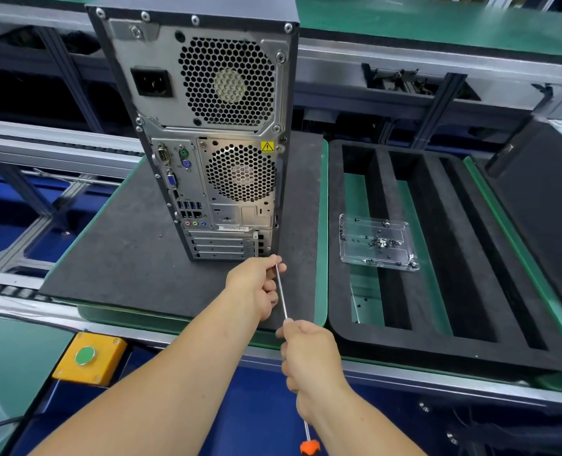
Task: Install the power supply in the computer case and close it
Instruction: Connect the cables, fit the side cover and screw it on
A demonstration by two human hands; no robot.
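Closing is being finished: left hand (256,284) pinching the screwdriver (281,292) shaft, right hand (309,360) gripping it lower, needing tip seated at the case (207,126) bottom-centre corner.

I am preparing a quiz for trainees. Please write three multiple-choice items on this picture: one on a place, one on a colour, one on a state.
1. Where does the clear plastic screw tray lie?
A on the black foam insert
B on top of the case
C on the yellow box

2. What colour is the round button on the yellow box?
A red
B green
C blue

3. How does the grey upright computer case stand?
A side open
B lying flat
C upright, rear facing the camera

Answers: 1 A, it rests across the foam slots. 2 B, it shows green. 3 C, fan grilles and ports face us.
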